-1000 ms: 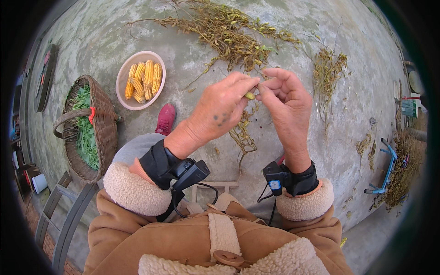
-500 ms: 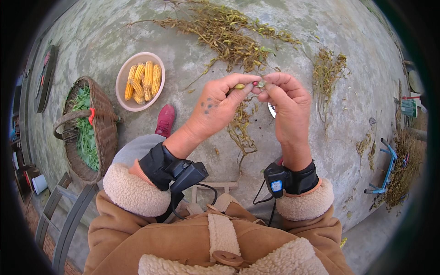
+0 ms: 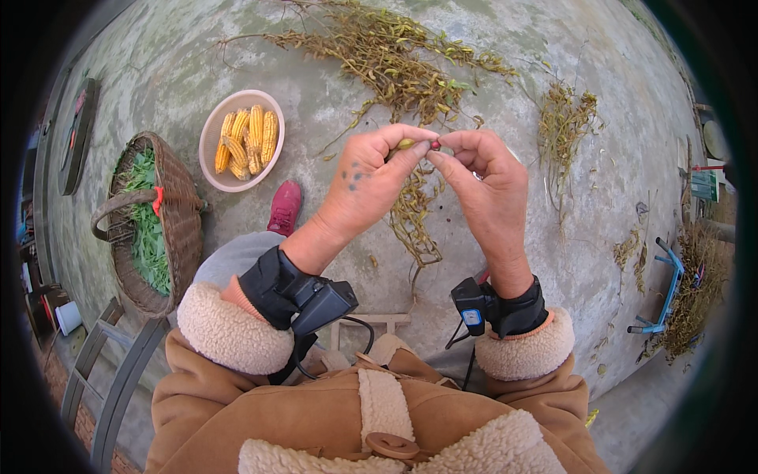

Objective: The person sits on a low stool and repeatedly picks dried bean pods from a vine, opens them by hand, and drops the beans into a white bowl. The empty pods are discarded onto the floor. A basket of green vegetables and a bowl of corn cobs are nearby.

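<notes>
My left hand (image 3: pixel 369 172) pinches a small yellow-green bean pod (image 3: pixel 405 144) between thumb and fingers. At the pod's right end shows a small dark-red bean (image 3: pixel 436 145), right between the fingertips of both hands. My right hand (image 3: pixel 488 167) meets it from the right, thumb and forefinger closed at that end. Both hands are raised above the concrete, in front of the dried bean plants. Under them a thin dry stalk with pods (image 3: pixel 412 225) lies on the ground. A dark strap with a small device sits on each wrist.
A heap of dried bean plants (image 3: pixel 395 59) lies ahead, with a smaller bunch (image 3: pixel 564 126) to its right. At the left stand a pink basin (image 3: pixel 207 146) with corn cobs (image 3: pixel 253 141) and a wicker basket (image 3: pixel 180 237) of green leaves (image 3: pixel 148 229). A blue metal frame (image 3: pixel 667 288) stands right.
My right hand has shifted slightly left and down, closer to the left fingertips. The greenish piece at its fingertips no longer shows, and the white dish behind it is now mostly covered.
</notes>
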Demonstrator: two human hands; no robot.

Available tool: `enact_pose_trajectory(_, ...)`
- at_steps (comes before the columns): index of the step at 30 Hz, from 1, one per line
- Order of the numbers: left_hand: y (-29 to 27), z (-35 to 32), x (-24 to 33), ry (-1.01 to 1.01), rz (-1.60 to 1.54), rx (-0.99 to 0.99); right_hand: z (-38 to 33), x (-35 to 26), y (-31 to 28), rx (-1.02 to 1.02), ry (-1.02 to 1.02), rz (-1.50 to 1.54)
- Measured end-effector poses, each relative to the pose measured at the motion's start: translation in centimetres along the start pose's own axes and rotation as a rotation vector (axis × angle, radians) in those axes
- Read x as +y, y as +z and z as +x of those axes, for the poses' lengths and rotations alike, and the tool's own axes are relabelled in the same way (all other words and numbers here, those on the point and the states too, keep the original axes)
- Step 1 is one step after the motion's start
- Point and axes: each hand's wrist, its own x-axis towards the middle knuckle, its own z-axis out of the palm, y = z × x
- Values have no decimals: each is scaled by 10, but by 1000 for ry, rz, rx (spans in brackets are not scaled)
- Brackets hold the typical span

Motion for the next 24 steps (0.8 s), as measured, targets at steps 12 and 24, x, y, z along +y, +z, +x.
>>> enact_pose_trajectory(12, -1, 1, -2, -94, -168, -54, 2, -4, -2, -51, 123, 200)
enact_pose_trajectory(24, -6, 3, 1, -235, -492, -121, 5, 1, -3, -65, 182, 671)
